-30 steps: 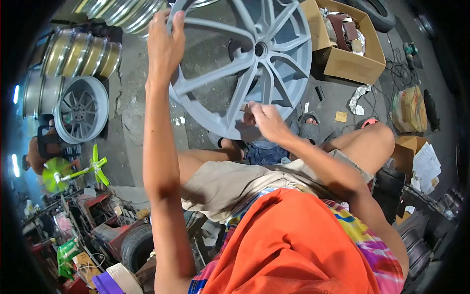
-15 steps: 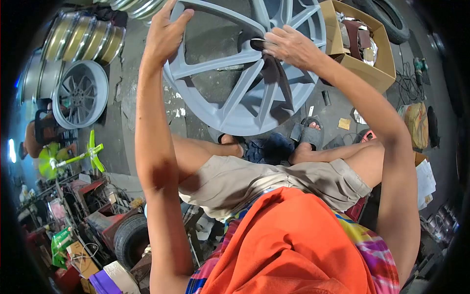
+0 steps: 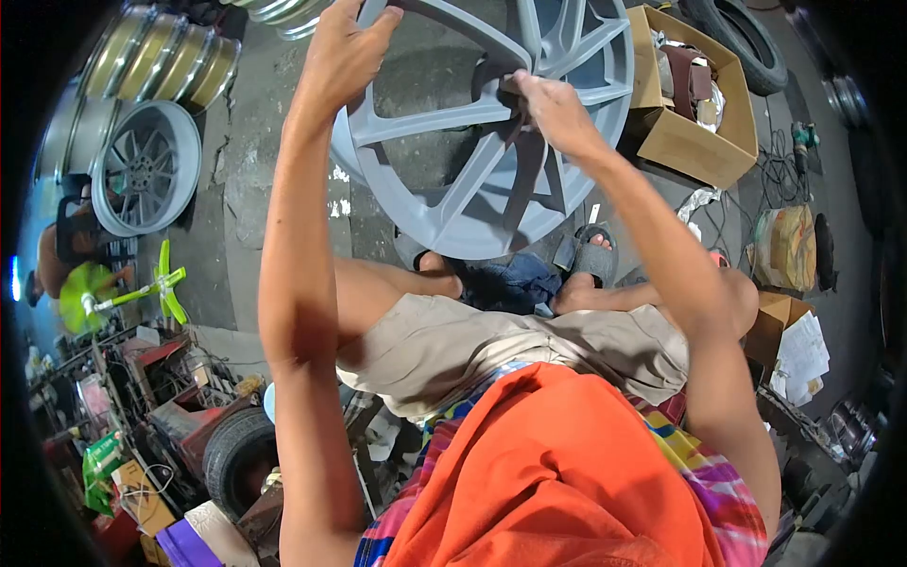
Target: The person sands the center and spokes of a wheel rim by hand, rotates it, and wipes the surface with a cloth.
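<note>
Grey metal under the left hand, clamped on the wheel at its rim, with the thumb at the inner edge and the fingers partly cut off by the top of the view. Sets the right hand well apart from the left, with fingers bent at the hub; cannot tell about any small piece pinched there. Holds the wheel out in front of the body, with dark shadow across the lower spokes. Just below, sandals on the feet, and blue cloth between. Wears beige shorts, a bright shirt and orange cloth over the chest. Rightward on the floor, an open box of scraps, just beside a tyre, then a drill near tangled cable. Leftward, a second wheel near stacked gold rims, then a green fan and a person, blurred. At lower left, another tyre beside red machinery.
</note>
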Demonstrator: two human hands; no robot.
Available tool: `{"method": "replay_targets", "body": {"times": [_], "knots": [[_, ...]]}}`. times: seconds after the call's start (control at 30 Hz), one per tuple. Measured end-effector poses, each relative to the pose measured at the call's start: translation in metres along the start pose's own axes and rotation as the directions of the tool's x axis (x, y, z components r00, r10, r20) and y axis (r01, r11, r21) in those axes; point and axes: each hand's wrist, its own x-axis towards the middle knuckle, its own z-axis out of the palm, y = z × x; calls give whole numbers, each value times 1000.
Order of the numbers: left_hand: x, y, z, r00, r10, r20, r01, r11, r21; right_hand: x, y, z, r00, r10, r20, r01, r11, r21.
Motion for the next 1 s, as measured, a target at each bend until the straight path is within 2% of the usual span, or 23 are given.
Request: {"method": "replay_targets", "body": {"times": [0.03, 0.07, 0.1, 0.13, 0.17, 0.2, 0.23, 0.37, 0.43, 0.47, 0.5, 0.53, 0.57, 0.63, 0.67, 0.7, 0.73, 0.77, 0.8, 0.83, 0.87, 0.93, 1.0], "knots": [[0, 1, 0, 1000, 15, 3, -15, 1000, 2, 1, 0, -13, 969, -167, 184, 210, 947, -245], [0, 2, 1, 1000, 28, 6, -28, 1000, 4, 0, 0, -26, 880, -266, 394, 432, 794, -428], [0, 4, 2, 999, 32, 4, -32, 999, 2, -2, -17, -40, 861, -175, 477, 470, 630, -618], [0, 6, 3, 1000, 19, 3, -19, 1000, -5, 0, -26, -46, 862, -177, 476, 471, 628, -620], [0, 9, 4, 1000, 7, 2, -7, 1000, -12, 3, -36, -50, 770, -253, 586, 635, 203, -746], [0, 10, 6, 1000, 12, 4, -11, 1000, -16, 6, -42, -55, 665, -253, 703, 651, -265, -711], [0, 12, 9, 1000, 25, -3, -25, 1000, 2, 9, -46, -57, 537, -245, 807, 667, -462, -584], [2, 13, 11, 998, 65, 1, -65, 998, -5, 7, -47, -56, 533, -171, 829, 610, -602, -516], [3, 13, 12, 999, 54, 1, -54, 998, -15, 0, -25, -53, 615, -354, 705, 562, -430, -706], [3, 12, 11, 999, 43, 5, -42, 999, -21, 5, -16, -49, 613, -352, 707, 565, -429, -704], [2, 12, 11, 999, 39, 6, -39, 999, -20, 14, -7, -47, 663, -431, 613, 699, 64, -712], [2, 12, 11, 1000, 19, 12, -19, 1000, -24, 9, -17, -36, 739, -448, 503, 672, 533, -514], [3, 12, 10, 1000, 4, 17, -3, 1000, -27, -1, -37, -43, 902, -42, 429, 261, 844, -468], [2, -1, 11, 999, 29, -14, -29, 999, 22, -29, -65, -47, 898, 13, 440, 227, 843, -488], [-2, -8, 12, 998, 44, -46, -41, 997, 68, -34, -69, -51, 888, 80, 453, 186, 838, -513], [-5, -3, 10, 998, 31, -50, -27, 997, 65, -37, -59, -53, 891, -116, 438, 417, 592, -690], [-3, 3, 8, 1000, -5, -12, 5, 1000, 30, -35, -52, -55, 891, -108, 440, 414, 592, -692], [-1, 9, 7, 999, -31, 26, 31, 1000, -2, -30, -48, -57, 718, -371, 589, 677, 174, -715], [-1, 4, 9, 999, -27, 26, 27, 1000, -1, -24, -47, -58, 434, -493, 754, 722, -310, -618], [0, -3, 12, 1000, -1, -22, 2, 998, 64, -17, -48, -57, 485, -411, 772, 672, -389, -630], [0, -11, 14, 997, 26, -70, -17, 992, 129, -9, -50, -58, 486, -414, 770, 671, -388, -632], [0, -8, 15, 998, 35, -54, -29, 994, 105, 7, -53, -62, 436, -394, 809, 598, -545, -588], [3, -3, 13, 998, 39, -48, -35, 996, 82, 6, -46, -69, 426, -337, 840, 609, -579, -542]]}}
